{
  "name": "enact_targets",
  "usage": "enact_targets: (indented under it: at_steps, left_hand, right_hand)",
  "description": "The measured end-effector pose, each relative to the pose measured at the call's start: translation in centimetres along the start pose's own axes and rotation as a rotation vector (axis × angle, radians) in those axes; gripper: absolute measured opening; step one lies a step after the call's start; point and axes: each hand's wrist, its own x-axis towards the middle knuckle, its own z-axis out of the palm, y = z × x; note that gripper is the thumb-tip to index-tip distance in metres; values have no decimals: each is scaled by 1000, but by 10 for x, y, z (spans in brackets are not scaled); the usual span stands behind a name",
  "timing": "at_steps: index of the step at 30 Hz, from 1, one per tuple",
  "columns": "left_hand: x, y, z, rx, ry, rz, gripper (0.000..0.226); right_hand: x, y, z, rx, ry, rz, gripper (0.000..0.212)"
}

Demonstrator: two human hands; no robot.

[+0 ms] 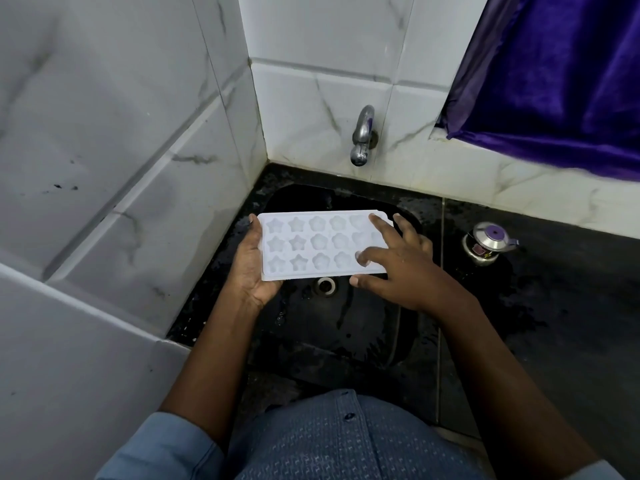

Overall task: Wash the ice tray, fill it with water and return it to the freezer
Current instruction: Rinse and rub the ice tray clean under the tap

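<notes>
Closest to us is our blue shirt (346, 441), pressed up to the front edge of the black desk (561, 323) so both forearms reach out over the sink (349, 337).

The tray (313, 245) is in the air above the sink, just over the drain (325, 285) and in front of the tap (363, 138), not yet under its spout. We keep it level with the cells facing up. The star and flower moulds look empty, though a thin film of water would be hard to make out.

Our left hand (254, 271) grasps the tray's left end, palm underneath and thumb along the edge, so it carries the weight. Our right hand (398, 268) lies released on the right end, fingers (372, 255) spread and fairly straight across the last cells. We judge it is there to rub or feel the moulds, not to hold.

No stream shows at the tap, so the wash looks barely begun. Holding the tray over the wet basin lets any runoff fall to the drain.

A small steel pot (488, 244) stands on the desk to the right, well apart, below a purple curtain (554, 84).
</notes>
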Motion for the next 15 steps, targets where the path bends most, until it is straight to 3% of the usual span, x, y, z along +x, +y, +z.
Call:
enact_targets:
  at_steps: [9, 15]
  left_hand:
    - [0, 0, -2, -14, 15, 6, 80]
    - [0, 1, -2, -32, -2, 9, 78]
  right_hand:
    - [1, -3, 0, -50, -30, 20, 49]
    - [4, -3, 3, -10, 25, 4, 44]
